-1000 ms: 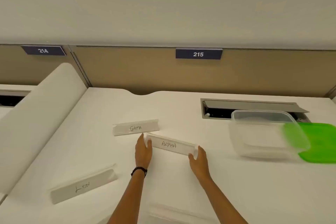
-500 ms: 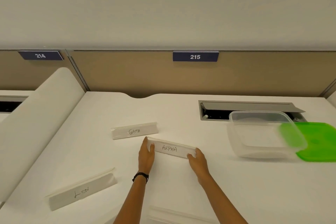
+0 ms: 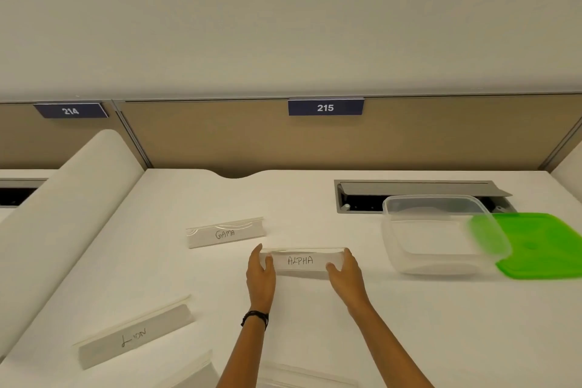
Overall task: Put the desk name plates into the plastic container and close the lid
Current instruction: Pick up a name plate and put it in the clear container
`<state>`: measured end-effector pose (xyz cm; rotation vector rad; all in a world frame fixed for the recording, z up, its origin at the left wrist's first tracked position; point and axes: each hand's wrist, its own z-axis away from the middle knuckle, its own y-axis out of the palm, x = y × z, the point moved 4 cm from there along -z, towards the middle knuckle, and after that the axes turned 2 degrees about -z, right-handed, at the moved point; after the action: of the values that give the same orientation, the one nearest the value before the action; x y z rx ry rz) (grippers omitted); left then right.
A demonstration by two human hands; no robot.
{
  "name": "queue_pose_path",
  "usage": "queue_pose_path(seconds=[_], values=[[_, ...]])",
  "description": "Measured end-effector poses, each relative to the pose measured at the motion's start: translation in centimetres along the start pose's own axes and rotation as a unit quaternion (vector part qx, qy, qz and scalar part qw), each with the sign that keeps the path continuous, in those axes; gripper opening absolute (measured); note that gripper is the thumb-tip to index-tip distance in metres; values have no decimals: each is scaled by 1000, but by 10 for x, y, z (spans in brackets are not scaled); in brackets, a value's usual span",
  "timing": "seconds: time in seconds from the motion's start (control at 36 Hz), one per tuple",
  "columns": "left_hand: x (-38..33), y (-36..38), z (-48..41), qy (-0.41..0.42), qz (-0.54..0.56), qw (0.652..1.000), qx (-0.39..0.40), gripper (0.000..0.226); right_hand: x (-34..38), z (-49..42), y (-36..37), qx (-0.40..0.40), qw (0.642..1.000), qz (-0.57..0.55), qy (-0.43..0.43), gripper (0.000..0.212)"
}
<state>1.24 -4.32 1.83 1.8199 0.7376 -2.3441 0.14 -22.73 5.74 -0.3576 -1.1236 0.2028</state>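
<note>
Both hands hold the ALPHA plate [image 3: 300, 261] by its ends, near the middle of the white table [image 3: 315, 324]. The left hand [image 3: 260, 274] wraps the plate's left end with thumb in front and fingers behind; the right hand [image 3: 346, 271] clasps the right end the same way. "ALPHA" is handwritten in dark ink on the plate's front, and the plate sits level, facing the camera. Whether it rests on the table or is just lifted off cannot be told.

Behind and to the left stands the GAMA plate [image 3: 225, 232], apart from the hands. Nearer and further left lies the LION plate [image 3: 135, 337], angled. Parts of two more plates [image 3: 310, 376] show at the bottom edge, their writing out of sight.

To the right stands the clear container [image 3: 437, 233], open and holding nothing, with the green lid [image 3: 541, 246] lying beside it and partly behind its right wall. On the partition behind, blue signs read 214 [image 3: 71, 110] and 215 [image 3: 325, 107].
</note>
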Motion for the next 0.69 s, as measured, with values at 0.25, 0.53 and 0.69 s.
queue_pose_path(seconds=[0.25, 0.53, 0.69], values=[[-37, 24, 19, 46, 22, 999, -17, 41, 11, 2, -42, -28, 998, -13, -49, 60], [-90, 88, 48, 86, 71, 994, 21, 46, 18, -6, -119, -131, 985, -90, -69, 63], [-118, 134, 70, 101, 89, 989, 69, 48, 8, -15, -176, -186, 974, -109, -71, 63]])
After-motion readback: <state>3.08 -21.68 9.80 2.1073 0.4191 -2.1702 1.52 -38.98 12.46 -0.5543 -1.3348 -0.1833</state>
